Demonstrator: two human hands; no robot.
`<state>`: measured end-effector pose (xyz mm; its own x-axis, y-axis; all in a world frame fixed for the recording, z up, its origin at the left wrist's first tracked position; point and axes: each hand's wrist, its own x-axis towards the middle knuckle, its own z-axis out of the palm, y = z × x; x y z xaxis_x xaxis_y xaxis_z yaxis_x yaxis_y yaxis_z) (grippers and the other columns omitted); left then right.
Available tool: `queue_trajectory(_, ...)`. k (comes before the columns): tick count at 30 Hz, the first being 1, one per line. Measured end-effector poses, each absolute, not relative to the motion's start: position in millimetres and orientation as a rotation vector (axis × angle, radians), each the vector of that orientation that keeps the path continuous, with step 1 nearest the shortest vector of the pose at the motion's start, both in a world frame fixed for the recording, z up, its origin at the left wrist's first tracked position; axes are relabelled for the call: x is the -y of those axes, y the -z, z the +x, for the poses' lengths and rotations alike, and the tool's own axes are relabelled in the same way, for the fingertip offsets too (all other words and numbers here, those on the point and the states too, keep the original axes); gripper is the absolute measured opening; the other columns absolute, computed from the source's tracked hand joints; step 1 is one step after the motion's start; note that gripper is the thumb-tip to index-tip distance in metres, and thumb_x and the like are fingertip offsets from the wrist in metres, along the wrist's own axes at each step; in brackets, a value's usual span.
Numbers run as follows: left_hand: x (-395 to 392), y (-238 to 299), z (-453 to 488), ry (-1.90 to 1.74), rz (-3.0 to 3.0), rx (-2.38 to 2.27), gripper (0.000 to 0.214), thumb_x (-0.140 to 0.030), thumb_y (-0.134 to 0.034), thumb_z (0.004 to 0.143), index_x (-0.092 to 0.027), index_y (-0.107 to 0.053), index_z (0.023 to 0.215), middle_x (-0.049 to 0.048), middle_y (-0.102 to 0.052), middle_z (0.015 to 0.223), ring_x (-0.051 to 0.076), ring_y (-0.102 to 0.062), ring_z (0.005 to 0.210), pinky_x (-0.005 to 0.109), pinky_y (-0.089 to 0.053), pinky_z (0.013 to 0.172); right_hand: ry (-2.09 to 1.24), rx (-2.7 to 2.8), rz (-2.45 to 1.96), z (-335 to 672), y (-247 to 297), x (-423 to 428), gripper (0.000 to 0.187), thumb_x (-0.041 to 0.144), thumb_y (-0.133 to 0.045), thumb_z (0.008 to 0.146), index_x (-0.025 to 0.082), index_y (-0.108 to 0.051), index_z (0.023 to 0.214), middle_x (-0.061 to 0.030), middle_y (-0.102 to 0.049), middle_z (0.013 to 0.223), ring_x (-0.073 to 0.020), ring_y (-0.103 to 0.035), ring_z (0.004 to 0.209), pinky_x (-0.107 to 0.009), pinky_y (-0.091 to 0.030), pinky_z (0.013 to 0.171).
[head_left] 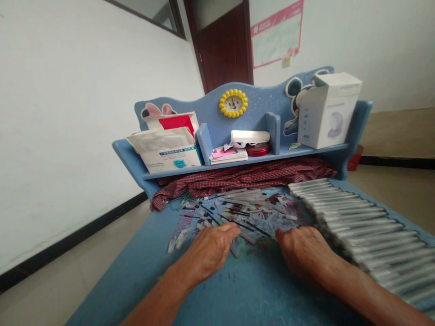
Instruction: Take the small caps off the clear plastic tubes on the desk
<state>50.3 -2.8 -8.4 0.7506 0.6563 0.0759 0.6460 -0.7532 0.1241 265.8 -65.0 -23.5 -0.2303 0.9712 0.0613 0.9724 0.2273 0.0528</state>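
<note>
My left hand is closed, thumb and fingertips pinched together, over the near edge of a spread of small parts. To its right my right hand is also closed, a short gap away; whatever either hand grips is hidden or too small to make out. Between and beyond them lie thin black rods, whitish translucent tubes and small black pieces. Shorter clear pieces lie left of my left hand. A long row of whitish pen-like tubes lies side by side to the right of my right hand.
A blue desk carries everything. At its back, a blue shelf holds an opened mask box, a red round tin, papers and a tall white box. Red checked cloth lies bunched beneath the shelf.
</note>
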Motion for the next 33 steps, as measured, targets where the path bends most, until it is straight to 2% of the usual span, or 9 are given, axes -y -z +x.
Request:
queue_trajectory(10, -5, 7, 40, -0.208, 2.845, -1.097, 0.026, -0.013, -0.038, 0.082, -0.022, -0.059, 0.094, 0.0027, -0.06, 0.083, 0.013, -0.059, 0.077, 0.022, -0.044, 0.07, 0.136, 2.424, -1.977, 271, 29, 61, 0.024, 0.01, -0.039, 0.076, 0.014, -0.06, 0.086, -0.0109, -0.067, 0.069, -0.0212, -0.064, 0.065, -0.026, -0.036, 0.054)
queue_trajectory(19, -16, 2, 27, -0.404, 2.818, -1.196, 0.025, -0.019, -0.038, 0.084, -0.018, -0.061, 0.09, 0.0048, -0.061, 0.08, 0.014, -0.057, 0.076, 0.024, -0.044, 0.072, 0.206, 2.453, -1.924, 271, 31, 64, 0.027, 0.007, -0.039, 0.075, 0.015, -0.062, 0.087, -0.0086, -0.067, 0.065, -0.0219, -0.064, 0.062, -0.027, -0.035, 0.052)
queue_trajectory(23, -19, 1, 21, -0.438, 2.82, -1.251, 0.024, -0.02, -0.038, 0.084, -0.018, -0.062, 0.087, 0.0046, -0.061, 0.077, 0.013, -0.057, 0.072, 0.024, -0.043, 0.07, 0.232, 2.449, -1.92, 271, 32, 65, 0.027, 0.007, -0.04, 0.074, 0.015, -0.062, 0.087, -0.0073, -0.067, 0.063, -0.0218, -0.063, 0.058, -0.027, -0.032, 0.049)
queue_trajectory(33, -20, -10, 14, -0.442, 2.78, -1.394, 0.025, -0.022, -0.038, 0.083, -0.017, -0.062, 0.084, 0.0037, -0.062, 0.076, 0.014, -0.057, 0.073, 0.023, -0.041, 0.07, 0.403, 2.362, -1.725, 272, 47, 64, 0.017, 0.009, -0.042, 0.073, 0.018, -0.056, 0.073, -0.0011, -0.059, 0.05, -0.0182, -0.058, 0.046, -0.029, -0.02, 0.046)
